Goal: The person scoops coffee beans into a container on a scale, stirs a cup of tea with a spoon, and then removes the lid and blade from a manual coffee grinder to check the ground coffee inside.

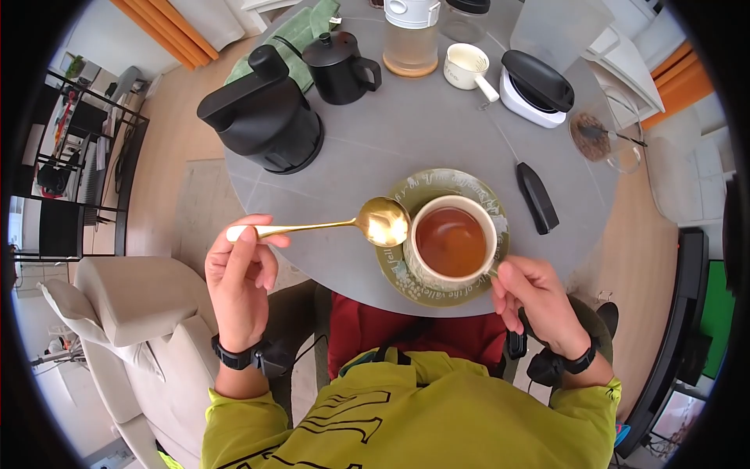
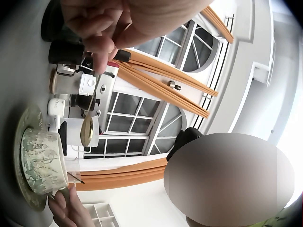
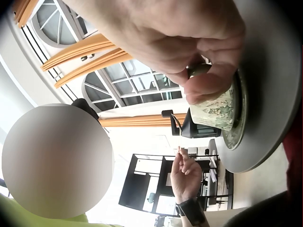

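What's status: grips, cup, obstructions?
Left grip: pinching shiny gold, white-handled spoon. Right grip: holding round green-patterned cup, amber liquid inside. Nothing visible between spoon and cup.

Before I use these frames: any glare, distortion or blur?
Head: fisheye curvature, black corners, glare on the gold spoon, reflection in the tea; left wrist: blown-out white at right edge, blurred oval lower right; right wrist: dark corners, another blurred oval lower left.

Bright light, glare on the spoon point(image 1: 383, 222), fisheye-bent edges, black corners
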Demonstrator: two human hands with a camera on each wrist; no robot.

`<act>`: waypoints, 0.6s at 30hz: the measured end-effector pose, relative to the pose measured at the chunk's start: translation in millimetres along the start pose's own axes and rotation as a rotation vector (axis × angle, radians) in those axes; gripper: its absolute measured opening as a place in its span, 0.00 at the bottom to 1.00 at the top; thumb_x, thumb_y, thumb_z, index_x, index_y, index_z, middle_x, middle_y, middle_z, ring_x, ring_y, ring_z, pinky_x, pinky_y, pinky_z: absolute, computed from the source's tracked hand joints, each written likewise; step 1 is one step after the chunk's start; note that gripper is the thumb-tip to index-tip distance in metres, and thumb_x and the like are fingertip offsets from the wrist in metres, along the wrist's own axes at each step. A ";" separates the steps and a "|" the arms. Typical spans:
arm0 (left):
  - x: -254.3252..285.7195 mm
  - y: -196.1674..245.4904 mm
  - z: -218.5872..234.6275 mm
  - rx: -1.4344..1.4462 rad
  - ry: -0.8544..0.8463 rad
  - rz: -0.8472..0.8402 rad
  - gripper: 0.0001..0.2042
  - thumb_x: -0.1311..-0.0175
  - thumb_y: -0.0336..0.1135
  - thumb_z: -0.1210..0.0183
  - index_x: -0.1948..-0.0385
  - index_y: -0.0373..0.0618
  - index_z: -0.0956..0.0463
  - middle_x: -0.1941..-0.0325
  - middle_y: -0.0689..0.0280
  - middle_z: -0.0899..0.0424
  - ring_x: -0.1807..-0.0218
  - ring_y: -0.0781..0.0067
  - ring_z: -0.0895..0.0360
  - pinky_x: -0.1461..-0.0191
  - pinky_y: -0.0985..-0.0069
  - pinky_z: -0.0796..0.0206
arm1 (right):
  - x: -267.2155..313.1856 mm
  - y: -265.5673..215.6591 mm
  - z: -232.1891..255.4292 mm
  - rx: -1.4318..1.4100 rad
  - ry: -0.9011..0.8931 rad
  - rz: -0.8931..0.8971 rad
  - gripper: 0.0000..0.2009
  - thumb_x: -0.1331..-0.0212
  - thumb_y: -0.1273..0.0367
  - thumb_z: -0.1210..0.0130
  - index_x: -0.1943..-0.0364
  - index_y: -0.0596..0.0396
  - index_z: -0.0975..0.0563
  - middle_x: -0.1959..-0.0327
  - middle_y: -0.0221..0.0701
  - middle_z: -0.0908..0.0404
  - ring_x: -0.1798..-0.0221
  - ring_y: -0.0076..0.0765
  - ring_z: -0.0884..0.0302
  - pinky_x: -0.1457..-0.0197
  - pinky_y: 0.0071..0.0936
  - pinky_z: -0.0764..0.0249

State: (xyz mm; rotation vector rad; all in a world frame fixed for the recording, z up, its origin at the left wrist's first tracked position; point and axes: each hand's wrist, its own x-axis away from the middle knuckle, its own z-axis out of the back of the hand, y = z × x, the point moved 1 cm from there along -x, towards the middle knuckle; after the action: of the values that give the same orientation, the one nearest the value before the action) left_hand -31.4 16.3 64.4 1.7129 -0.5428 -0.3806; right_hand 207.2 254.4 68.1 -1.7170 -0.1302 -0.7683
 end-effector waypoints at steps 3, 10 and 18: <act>-2.1 0.5 4.1 0.008 0.036 -0.028 0.12 0.29 0.34 0.53 0.55 0.37 0.24 0.69 0.59 0.16 0.84 0.86 0.40 0.80 0.87 0.52 | 12.1 -4.5 1.9 -0.007 -0.015 0.024 0.18 0.30 0.62 0.54 0.77 0.58 0.29 0.83 0.28 0.28 0.87 0.18 0.32 0.86 0.15 0.40; -5.2 -1.5 6.2 0.027 0.059 -0.014 0.11 0.29 0.33 0.54 0.55 0.38 0.25 0.69 0.58 0.17 0.85 0.86 0.40 0.80 0.87 0.52 | 41.1 -22.6 7.3 0.007 -0.074 0.202 0.15 0.36 0.69 0.47 0.79 0.63 0.28 0.84 0.28 0.26 0.87 0.17 0.30 0.84 0.16 0.39; -4.7 -1.0 5.2 0.038 0.047 -0.030 0.09 0.28 0.37 0.53 0.57 0.41 0.30 0.70 0.61 0.20 0.85 0.86 0.43 0.81 0.89 0.54 | 45.2 -42.5 11.2 0.124 -0.238 0.331 0.13 0.40 0.68 0.41 0.73 0.65 0.26 0.80 0.29 0.28 0.83 0.23 0.25 0.81 0.19 0.38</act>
State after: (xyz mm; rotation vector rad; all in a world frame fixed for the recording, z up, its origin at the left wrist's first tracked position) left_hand -37.9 14.7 62.2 1.7636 -0.4932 -0.3519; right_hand 227.1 263.6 127.1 -1.6516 -0.0527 -0.3057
